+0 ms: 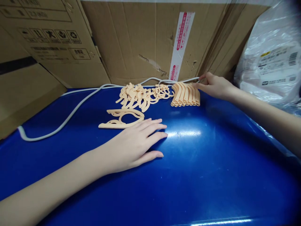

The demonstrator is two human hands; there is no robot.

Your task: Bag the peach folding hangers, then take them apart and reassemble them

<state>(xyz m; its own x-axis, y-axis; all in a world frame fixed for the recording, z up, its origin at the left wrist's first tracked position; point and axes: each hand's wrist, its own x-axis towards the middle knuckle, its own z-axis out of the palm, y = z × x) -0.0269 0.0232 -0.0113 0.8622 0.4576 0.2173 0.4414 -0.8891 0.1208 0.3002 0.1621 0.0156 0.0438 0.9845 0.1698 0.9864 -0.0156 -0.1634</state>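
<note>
My left hand [136, 142] lies flat and open on the blue table [199, 175], fingers stretched out, just beside a single peach plastic hanger piece [122, 119]. Behind it sits a loose pile of the same peach pieces [141, 95]. To the right stands a neat stacked row of them [185, 94]. My right hand [213, 84] reaches to the far right end of that row, its fingertips pinched together at the row's top edge and touching it.
A white cable [68, 117] runs from the left edge along the back of the table. Cardboard boxes [141, 40] wall off the back and left. A white plastic bag with labels [270, 56] stands at the right.
</note>
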